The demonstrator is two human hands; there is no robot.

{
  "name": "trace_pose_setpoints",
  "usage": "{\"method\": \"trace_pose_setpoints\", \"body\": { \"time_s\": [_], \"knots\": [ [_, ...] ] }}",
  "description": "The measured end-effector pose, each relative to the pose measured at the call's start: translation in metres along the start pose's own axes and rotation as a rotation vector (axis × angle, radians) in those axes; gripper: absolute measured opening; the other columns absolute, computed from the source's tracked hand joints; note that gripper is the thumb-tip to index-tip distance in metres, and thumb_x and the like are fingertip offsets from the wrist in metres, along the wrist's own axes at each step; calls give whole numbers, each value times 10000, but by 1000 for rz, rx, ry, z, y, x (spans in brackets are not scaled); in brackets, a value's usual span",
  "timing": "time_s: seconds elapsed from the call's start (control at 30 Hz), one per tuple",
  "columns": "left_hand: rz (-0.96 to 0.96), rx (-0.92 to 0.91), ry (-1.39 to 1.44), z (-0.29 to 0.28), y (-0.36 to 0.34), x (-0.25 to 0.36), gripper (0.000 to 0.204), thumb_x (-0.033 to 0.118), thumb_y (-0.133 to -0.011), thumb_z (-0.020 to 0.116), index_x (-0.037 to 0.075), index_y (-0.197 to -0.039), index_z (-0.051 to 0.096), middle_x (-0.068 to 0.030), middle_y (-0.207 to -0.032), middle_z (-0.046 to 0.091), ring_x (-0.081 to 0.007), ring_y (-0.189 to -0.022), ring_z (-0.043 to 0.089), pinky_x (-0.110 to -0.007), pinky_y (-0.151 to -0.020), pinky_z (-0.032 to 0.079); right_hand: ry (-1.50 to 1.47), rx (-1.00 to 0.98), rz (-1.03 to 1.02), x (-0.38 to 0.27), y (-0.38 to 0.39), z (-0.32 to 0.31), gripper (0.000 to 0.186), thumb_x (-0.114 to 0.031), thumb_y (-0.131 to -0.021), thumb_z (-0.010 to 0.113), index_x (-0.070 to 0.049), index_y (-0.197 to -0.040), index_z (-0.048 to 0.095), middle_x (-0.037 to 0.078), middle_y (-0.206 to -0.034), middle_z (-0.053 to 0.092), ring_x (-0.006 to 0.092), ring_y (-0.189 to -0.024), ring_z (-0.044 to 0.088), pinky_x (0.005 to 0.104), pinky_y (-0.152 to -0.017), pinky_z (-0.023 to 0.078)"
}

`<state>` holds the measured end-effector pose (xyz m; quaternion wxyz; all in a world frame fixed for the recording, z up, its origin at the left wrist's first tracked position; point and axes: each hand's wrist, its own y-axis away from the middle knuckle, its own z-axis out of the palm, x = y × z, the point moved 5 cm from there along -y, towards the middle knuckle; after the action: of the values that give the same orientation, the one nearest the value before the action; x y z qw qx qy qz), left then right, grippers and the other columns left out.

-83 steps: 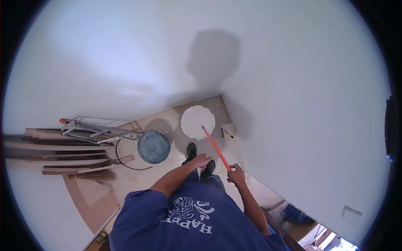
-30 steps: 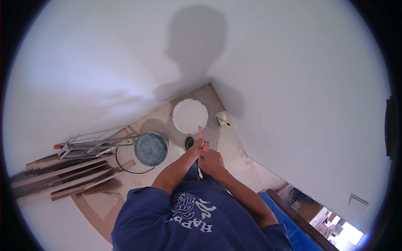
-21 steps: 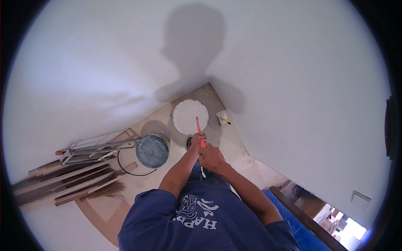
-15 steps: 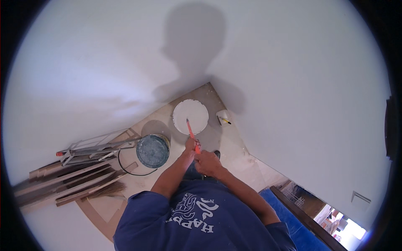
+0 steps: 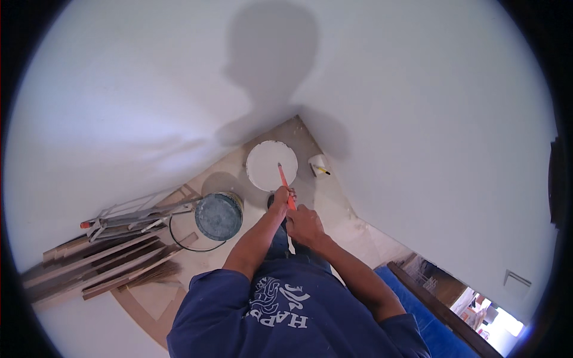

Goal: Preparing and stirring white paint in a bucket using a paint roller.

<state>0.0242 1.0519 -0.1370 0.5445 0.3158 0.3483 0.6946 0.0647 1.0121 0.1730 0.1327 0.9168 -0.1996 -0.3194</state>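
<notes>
Both my hands are closed round an orange pole [image 5: 283,175] that slants down into a round bucket [image 5: 249,181] of white paint. My left hand [image 5: 283,198] grips it lower, nearer the bucket. Just behind it, closer to my body, my right hand [image 5: 305,226] is wrapped round the upper part. A grey tip on the pole meets the white paint [image 5: 265,162]; whatever is under the surface is hidden.
Left of the paint stands a dark, smeared bucket [image 5: 218,217] with a wire handle. Wooden boards [image 5: 119,262] and a folded metal ladder-like frame [image 5: 128,218] lie farther left. A white container [image 5: 318,161] with a yellow-handled tool sits near the right wall [image 5: 430,137].
The pole's tip has moved right and slightly away from me in the white paint. Both hands have shifted right with it, still gripping. A dark shoe now shows beside my left hand.
</notes>
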Motion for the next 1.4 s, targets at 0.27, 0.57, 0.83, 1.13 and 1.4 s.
{"method": "trace_pose_setpoints", "body": {
  "time_s": [0.27, 0.57, 0.83, 1.13, 1.4],
  "knots": [
    [-23, 193, -95, -35, 67, 11, 167, 117, -919, 366, 97, -774, 448, -50, -610, 474, -185, -477, 450, -341, -442, 396, -92, -159, -93, -27, 7, 10, 222, -218, -816, 554, -44, -865, 683, 238, -812, 656, 427, -775, 659, 527, -738, 528],
    [37, 181, -218, -24, 29, -2, 203, 108, -870, 391, 112, -677, 451, -35, -578, 443, -192, -464, 451, -360, -440, 394, -7, -55, -45, -19, 10, 2, 204, -197, -839, 551, -47, -859, 687, 234, -800, 652, 413, -790, 661, 526, -735, 526],
    [-19, 52, -147, -24, 55, 27, 185, 127, -919, 394, 104, -746, 457, -32, -587, 461, -176, -484, 464, -333, -447, 397, -68, -99, -81, -38, -3, -4, 183, -186, -819, 558, -63, -849, 691, 225, -792, 647, 405, -775, 655, 522, -731, 523],
    [38, 312, -130, -4, 59, 2, 163, 69, -894, 364, 92, -747, 429, -35, -607, 433, -174, -500, 434, -328, -464, 398, -46, -76, -80, -28, 15, -24, 190, -211, -822, 567, -68, -853, 687, 222, -827, 655, 415, -780, 654, 523, -739, 530],
    [89, 131, -109, -16, 81, 31, 180, 127, -921, 386, 123, -755, 454, -9, -587, 438, -171, -481, 449, -338, -440, 388, 3, -209, -156, -54, 14, -22, 197, -220, -822, 562, -70, -853, 685, 234, -866, 659, 425, -772, 658, 533, -723, 527]
  ]
}}
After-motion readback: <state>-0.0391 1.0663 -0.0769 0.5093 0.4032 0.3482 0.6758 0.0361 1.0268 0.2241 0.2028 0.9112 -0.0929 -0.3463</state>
